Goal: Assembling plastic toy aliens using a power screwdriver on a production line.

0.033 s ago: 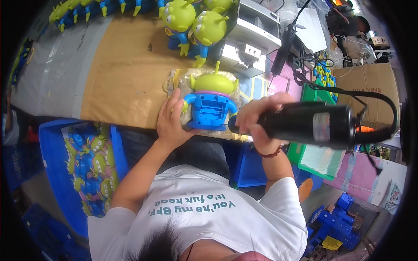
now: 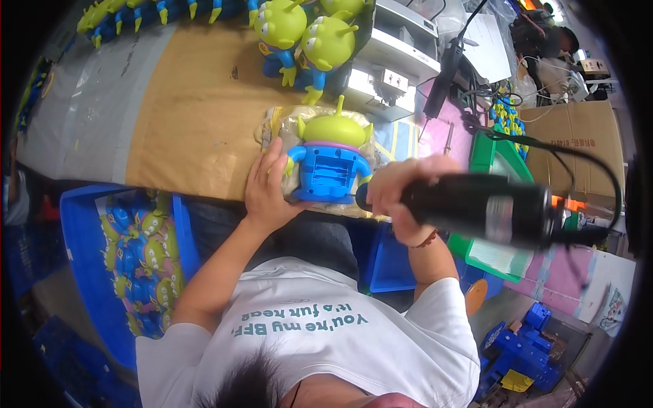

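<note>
**One toy on the bench, held and worked with a power tool**

One green, three-eyed alien toy [image 2: 330, 160] with a blue body lies back-up on a clear plastic bag [image 2: 275, 129] at the near edge of a brown workbench [image 2: 183, 115]. The left hand [image 2: 269, 187] lies flat with fingers spread against the toy's left side. The right hand [image 2: 394, 194] is wrapped tight around one black electric screwdriver [image 2: 476, 207], whose tip meets the toy's blue back. Two more alien toys [image 2: 306, 37] stand behind. A blue crate [image 2: 81, 258] on the left holds many such toys, too heaped to count.
</note>
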